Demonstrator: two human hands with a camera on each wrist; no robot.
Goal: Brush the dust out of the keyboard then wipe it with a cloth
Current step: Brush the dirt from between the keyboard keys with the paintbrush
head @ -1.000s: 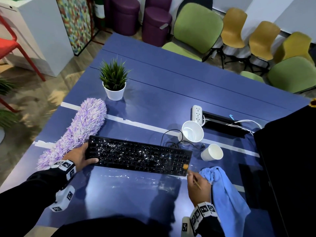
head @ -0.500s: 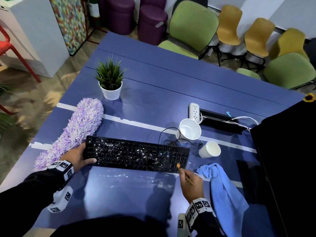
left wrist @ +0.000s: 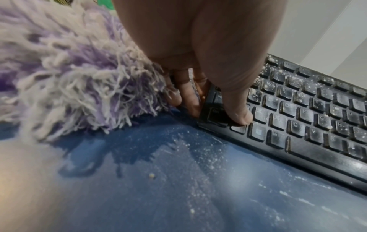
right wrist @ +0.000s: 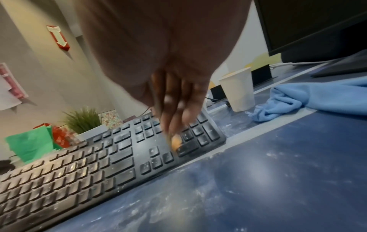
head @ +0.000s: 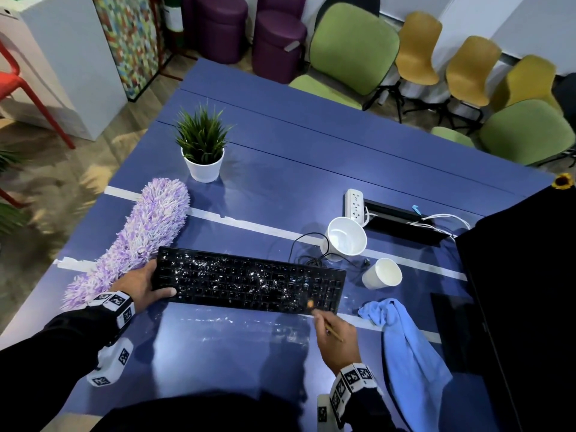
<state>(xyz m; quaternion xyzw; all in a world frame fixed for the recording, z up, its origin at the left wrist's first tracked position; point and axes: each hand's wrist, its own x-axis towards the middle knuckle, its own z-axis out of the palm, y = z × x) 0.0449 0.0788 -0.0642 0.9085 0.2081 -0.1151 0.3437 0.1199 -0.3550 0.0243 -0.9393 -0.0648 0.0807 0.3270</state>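
A black keyboard (head: 249, 280) speckled with white dust lies on the blue table (head: 280, 157). My left hand (head: 141, 283) grips its left end, thumb on the keys (left wrist: 238, 116), fingers round the edge. My right hand (head: 335, 336) pinches a thin brush (head: 327, 325); its orange tip (right wrist: 175, 142) touches the keys at the right end of the keyboard (right wrist: 119, 157). A blue cloth (head: 408, 344) lies crumpled on the table to the right of my right hand.
A purple fluffy duster (head: 137, 238) lies beside my left hand. Two white paper cups (head: 346, 238) (head: 381, 272), a potted plant (head: 202, 151), a power strip (head: 355, 204) and a dark monitor (head: 523, 307) stand around. White dust streaks the table before the keyboard.
My right hand and the brush tip slid left along the keyboard's near right edge and are back nearer its right end. The left hand keeps its hold.
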